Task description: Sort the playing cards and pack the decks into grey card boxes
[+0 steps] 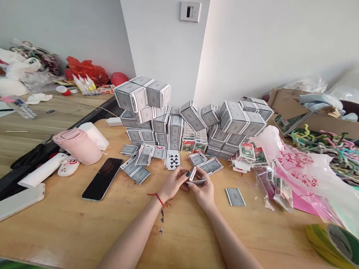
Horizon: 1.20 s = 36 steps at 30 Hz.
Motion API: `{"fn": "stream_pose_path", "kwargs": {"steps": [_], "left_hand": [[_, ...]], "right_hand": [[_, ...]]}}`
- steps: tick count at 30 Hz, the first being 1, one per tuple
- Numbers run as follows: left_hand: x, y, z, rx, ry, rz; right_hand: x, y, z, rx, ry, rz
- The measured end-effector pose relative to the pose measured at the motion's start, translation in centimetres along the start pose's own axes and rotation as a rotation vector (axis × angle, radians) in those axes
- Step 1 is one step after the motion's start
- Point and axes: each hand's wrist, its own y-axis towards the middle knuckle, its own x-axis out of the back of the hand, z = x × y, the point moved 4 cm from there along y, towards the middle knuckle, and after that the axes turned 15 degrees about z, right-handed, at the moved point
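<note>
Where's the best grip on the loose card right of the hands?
Take the loose card by its near edge, coming from the person's side with the right hand, now on a small card pack. The card lies flat, back up, on the wooden tabletop. It's thin, so pressing and sliding it probably beats pinching. No other card touches it.

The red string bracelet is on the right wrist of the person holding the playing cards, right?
Not quite! The head view shows the red string bracelet on the left wrist, not the right one. The left hand and right hand do hold the playing cards.
</note>
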Motion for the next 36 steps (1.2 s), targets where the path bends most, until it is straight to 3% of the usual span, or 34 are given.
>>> {"fn": "stream_pose_path", "kwargs": {"steps": [5, 11, 25, 31, 36], "left_hand": [[0.1, -0.1, 0.0, 0.093, -0.206, 0.171], [0.4, 0.0, -0.3, 0.090, -0.203, 0.292], [0.6, 0.3, -0.2, 0.079, -0.149, 0.405], [1.0, 0.5, 0.1, 0.047, -0.184, 0.354], [1.6, 0.4, 0.1, 0.005, -0.197, 0.233]], "right_hand": [[-0.1, -0.4, 1.1, 0.115, -0.206, 0.005], [-0.5, -0.6, 1.6, 0.189, -0.427, 0.078], [-0.2, -0.6, 2.2, 0.302, -0.614, 0.095], [0.5, -0.1, 1.2, 0.218, -0.539, 0.034], [1.1, 0.4, -0.1, 0.093, -0.304, -0.007]]}}
